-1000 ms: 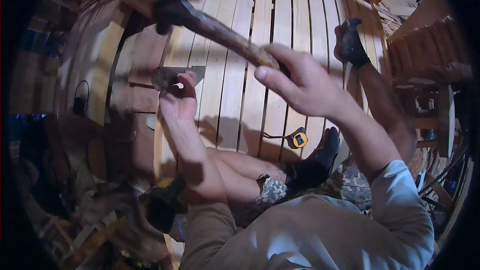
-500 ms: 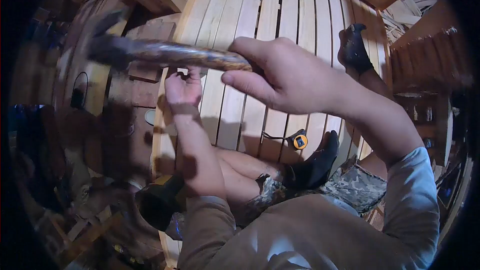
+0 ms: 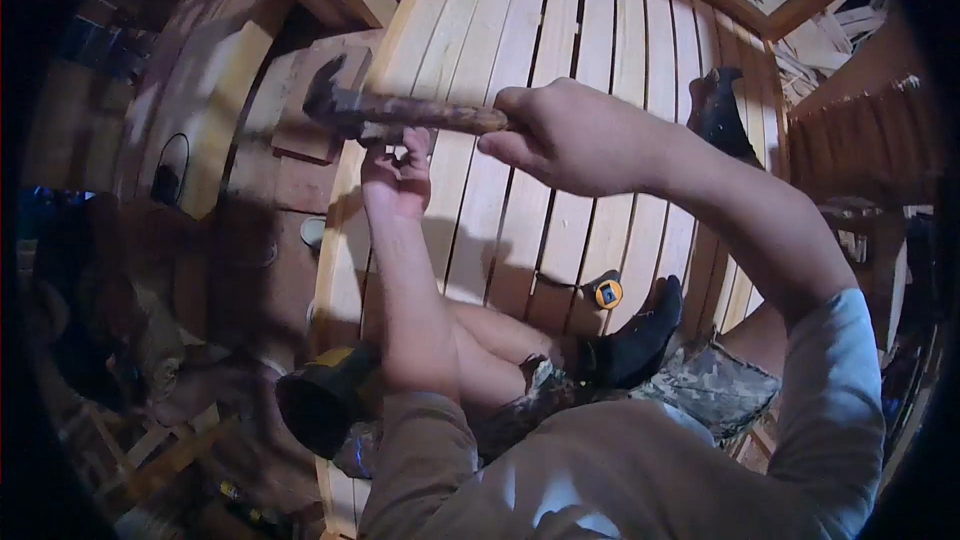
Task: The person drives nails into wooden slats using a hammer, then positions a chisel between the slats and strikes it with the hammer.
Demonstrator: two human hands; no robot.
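Observation:
My right hand (image 3: 575, 137) is wrapped round the handle of a claw hammer (image 3: 430, 112), whose head points to the left. The hammer's dark head lies just above and left of my left hand (image 3: 400, 175) in the view. The left hand is at the left edge of the slatted wooden platform (image 3: 470, 160), palm up, with its fingers curled together. What those fingers hold, if anything, is hidden by the hammer and too small to make out. Whether the hammer touches anything cannot be told.
A tape measure (image 3: 607, 292) with a yellow-orange centre and a dark strap lies on the slats near my dark-socked foot (image 3: 635, 340). My other foot (image 3: 722, 115) rests farther right. Reddish blocks (image 3: 310, 105) stand beyond the left edge. Scrap wood (image 3: 840, 35) lies top right.
The hammer head has swung in from the far left, moving right and toward my left hand. My right hand has shifted slightly right; the whole view has also shifted a little.

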